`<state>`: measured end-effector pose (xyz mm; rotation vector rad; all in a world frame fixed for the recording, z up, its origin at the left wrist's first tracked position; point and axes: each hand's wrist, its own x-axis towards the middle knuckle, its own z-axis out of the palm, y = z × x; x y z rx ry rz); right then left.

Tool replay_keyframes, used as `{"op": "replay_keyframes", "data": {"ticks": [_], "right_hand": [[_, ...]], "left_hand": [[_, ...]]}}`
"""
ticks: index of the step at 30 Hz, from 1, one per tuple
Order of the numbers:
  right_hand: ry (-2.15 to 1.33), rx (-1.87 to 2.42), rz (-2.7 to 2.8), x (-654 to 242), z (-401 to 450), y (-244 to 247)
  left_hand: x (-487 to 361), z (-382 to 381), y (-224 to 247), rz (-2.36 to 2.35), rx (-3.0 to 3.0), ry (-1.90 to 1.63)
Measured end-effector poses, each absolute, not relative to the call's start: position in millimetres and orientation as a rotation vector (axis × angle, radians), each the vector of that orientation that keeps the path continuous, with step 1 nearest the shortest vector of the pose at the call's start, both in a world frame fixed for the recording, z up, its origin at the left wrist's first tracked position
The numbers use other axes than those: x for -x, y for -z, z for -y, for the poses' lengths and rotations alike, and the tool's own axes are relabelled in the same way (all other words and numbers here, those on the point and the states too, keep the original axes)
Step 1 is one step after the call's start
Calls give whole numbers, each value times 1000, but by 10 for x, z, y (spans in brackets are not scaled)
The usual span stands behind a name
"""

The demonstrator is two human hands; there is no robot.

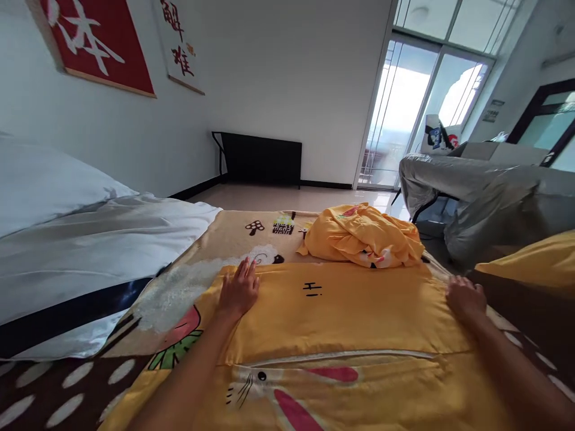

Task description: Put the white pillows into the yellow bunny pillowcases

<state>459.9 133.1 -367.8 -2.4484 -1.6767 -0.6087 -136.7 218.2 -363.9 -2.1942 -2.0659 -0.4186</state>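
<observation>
A yellow cloth (359,311) with "Hi" lettering, a rabbit print and a pale zipper-like line lies spread over a patterned blanket (224,239). Flat on its upper left corner rests my left hand (240,288), fingers stretched forward. My right hand (466,298) touches the cloth's upper right edge; its fingers look bent, and whether they pinch the fabric is hard to make out. Just beyond the cloth's far edge sits a crumpled yellow bundle (363,236), between the two hands.
White bedding (103,239) with a dark band lies at the left. Plastic-covered furniture (489,185) stands at the right, near more yellow fabric (534,260). A black folded panel (263,158) leans against the far wall, beside a glass door (404,108).
</observation>
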Motion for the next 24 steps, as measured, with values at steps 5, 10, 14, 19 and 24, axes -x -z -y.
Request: {"op": "replay_keyframes", "data": {"ticks": [5,10,14,19,24], "right_hand": [[349,2095,2075,-3461,-1108,3539],[-13,1772,2288,-2216,-996,3649],[-116,1746,2305,-2225,-856,3757],[-76,1993,2133,-3290,-496,3730],[147,2214,2055,-4119,-81,3738]], "left_hand": [[677,-1846,3493,1764,2477,439],[-209,-1362,3621,1465,2778,378],[-18,-1192,3682,1520,2760,377],[1040,-1185,3629,1767,2579,404],[1766,-1124,3672,1955,2416,425]]}}
